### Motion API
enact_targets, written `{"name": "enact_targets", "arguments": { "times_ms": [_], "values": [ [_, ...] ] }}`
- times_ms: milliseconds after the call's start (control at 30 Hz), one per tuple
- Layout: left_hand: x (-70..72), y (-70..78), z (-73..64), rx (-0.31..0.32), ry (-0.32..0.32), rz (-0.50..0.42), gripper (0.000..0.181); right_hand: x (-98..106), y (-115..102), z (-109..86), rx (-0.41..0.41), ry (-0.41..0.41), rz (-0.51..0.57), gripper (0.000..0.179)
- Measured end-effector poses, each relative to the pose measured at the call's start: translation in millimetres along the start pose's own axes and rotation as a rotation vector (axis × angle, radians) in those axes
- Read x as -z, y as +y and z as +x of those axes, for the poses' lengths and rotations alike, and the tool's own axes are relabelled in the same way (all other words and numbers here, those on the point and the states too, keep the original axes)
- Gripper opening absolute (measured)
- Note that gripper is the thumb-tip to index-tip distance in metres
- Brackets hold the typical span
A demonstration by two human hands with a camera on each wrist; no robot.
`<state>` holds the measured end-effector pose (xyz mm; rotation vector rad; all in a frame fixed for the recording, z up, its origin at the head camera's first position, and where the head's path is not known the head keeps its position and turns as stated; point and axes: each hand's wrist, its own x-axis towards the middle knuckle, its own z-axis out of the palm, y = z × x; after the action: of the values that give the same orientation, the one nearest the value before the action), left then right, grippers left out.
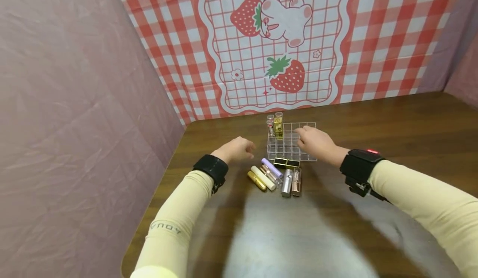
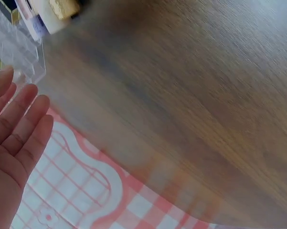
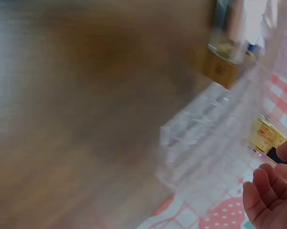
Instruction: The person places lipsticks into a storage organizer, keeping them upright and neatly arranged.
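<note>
Over the right part of a clear, gridded acrylic organizer [image 1: 293, 157] hovers my right hand [image 1: 316, 142], fingers loosely bent, with nothing visible in its grasp. In the right wrist view, its thumb lies close to a gold lipstick [image 3: 266, 136] with a dark part; contact cannot be told. That gold lipstick [image 1: 278, 128] and clear-topped tubes [image 1: 270, 125] stand upright in the organizer's back left corner. My left hand [image 1: 239, 148] is held above the table, left of the organizer. The left wrist view shows its palm [image 2: 7, 164] bare and fingers relaxed.
Before the organizer lie a black-and-gold lipstick [image 1: 286, 162], a purple tube [image 1: 271, 168], a cream tube [image 1: 263, 178], a gold tube [image 1: 257, 181], a silver tube [image 1: 286, 182] and rose-gold lipsticks [image 1: 296, 181]. A checkered strawberry cloth [image 1: 276, 99] hangs behind the wooden table [image 1: 392, 124].
</note>
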<state>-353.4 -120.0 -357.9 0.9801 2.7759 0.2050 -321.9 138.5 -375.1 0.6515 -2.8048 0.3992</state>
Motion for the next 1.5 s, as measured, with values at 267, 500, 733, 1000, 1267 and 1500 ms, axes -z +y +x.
{"name": "enact_targets", "arguments": {
  "times_ms": [267, 500, 733, 1000, 1267, 1500],
  "values": [
    [-14.4, 24.3, 23.7, -0.104, -0.09, 0.105, 0.03, -3.2, 13.8, -30.7, 0.076, 0.023, -0.03, 0.029],
    [-27.3, 42.5, 33.8, -0.096, -0.139, 0.21, 0.039, -1.3, 16.3, -39.0, 0.115, 0.043, -0.015, 0.028],
    [-37.1, 48.2, 39.6, -0.081, -0.122, 0.31, 0.027, -0.5, 19.6, -49.6, 0.158, 0.078, -0.055, 0.025],
    [-26.3, 54.3, 39.0, -0.071, -0.093, 0.283, 0.022, 5.7, 24.0, -54.0, 0.116, 0.009, -0.051, 0.028],
    [0.0, 70.1, 44.9, -0.086, -0.063, 0.317, 0.02, 14.8, 22.5, -44.1, 0.15, -0.073, 0.068, 0.038],
    [8.1, 78.5, 46.1, -0.079, -0.054, 0.293, 0.016, 18.7, 16.7, -38.3, 0.146, -0.123, 0.093, 0.041]
  ]
}}
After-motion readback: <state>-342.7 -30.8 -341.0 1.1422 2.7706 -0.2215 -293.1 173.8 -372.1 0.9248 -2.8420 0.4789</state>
